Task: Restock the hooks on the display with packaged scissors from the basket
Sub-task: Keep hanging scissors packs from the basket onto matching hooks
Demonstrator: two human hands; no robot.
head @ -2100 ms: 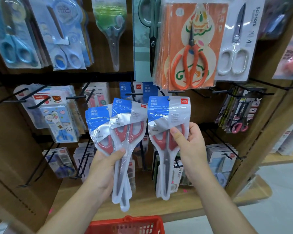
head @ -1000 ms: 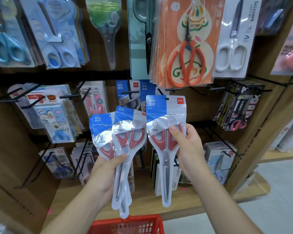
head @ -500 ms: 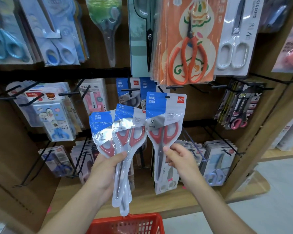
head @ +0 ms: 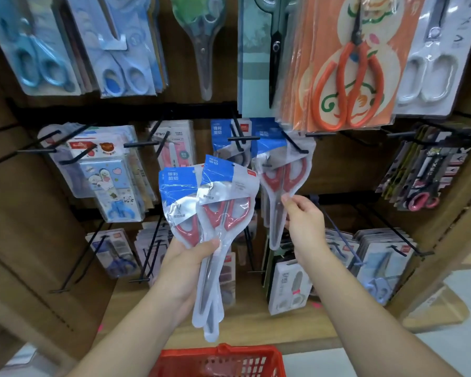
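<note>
Below the orange scissors card, the right hand pinches one red-handled scissors pack at its blades, header up at a hook (threaded or not, unclear). Lower-left of the card, the left hand grips two more packs. They are probably light, slick pouches, best held near the handles.

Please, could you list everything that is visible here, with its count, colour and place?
left packs: two, blue and clear, red-handled scissors inside, in the left hand.
right pack: one, same colours, top at a middle-row hook.
hooks: many, black, across the display.
orange scissors: one stack of cards, top row, right of centre.
white scissors: one card, top right.
blue scissors: several cards, top left.
basket: one, red, bottom centre.
left hand: grips the left packs low down.
right hand: pinches the right pack below the handles.
</note>
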